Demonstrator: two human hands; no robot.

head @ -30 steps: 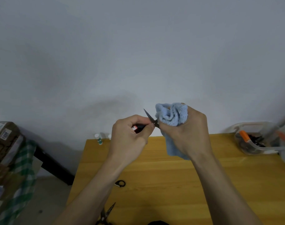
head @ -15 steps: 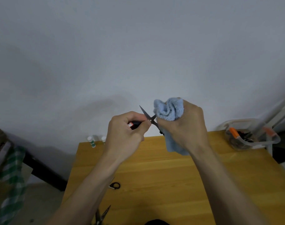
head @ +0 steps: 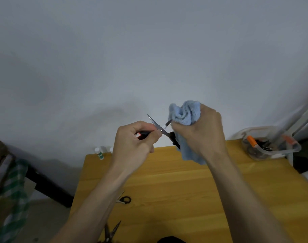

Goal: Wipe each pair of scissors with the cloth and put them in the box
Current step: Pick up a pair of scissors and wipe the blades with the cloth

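My left hand [head: 133,141] grips a small pair of scissors [head: 159,128] by one black handle, held up above the wooden table [head: 176,186]. Its blades are spread apart. One blade points up and left, the other runs into a bunched light blue cloth [head: 184,113] that my right hand [head: 200,132] grips. The cloth's tail hangs down behind the second black handle. A clear plastic box [head: 270,146] with several tools inside stands at the table's far right corner.
Two more scissors lie on the table under my left forearm: a black-handled pair [head: 124,199] and an open pair [head: 111,232] at the near edge. Small white bottles [head: 99,153] stand at the far left corner. A checked cloth [head: 12,190] lies left of the table.
The scissor blades have opened wider and the cloth has slid out along one blade toward its tip. Both hands stay raised in front of the wall.
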